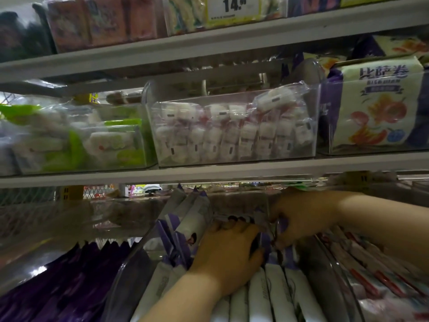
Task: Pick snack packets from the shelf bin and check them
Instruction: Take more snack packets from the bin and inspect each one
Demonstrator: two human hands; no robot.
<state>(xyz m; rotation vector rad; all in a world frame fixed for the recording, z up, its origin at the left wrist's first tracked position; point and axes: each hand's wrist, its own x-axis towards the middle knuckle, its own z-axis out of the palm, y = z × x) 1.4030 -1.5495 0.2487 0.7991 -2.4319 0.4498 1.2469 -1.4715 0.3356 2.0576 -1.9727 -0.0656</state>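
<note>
Clear bin [126,273], lower centre of frame, packed with upright white-and-purple packets [274,296]. Left hand [228,254] curled over the packet tops, gripping. Right hand [301,217] just beside it, fingers pinching a packet edge. Best to part the neighbours, then lift one straight up.

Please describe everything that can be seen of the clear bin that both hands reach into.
The clear bin looks like transparent plastic with curved side walls. It stands under the middle shelf, between dark purple packs and red-striped packs. Upright white-and-purple packets fill it. The left hand and right hand grip packets inside.
</note>
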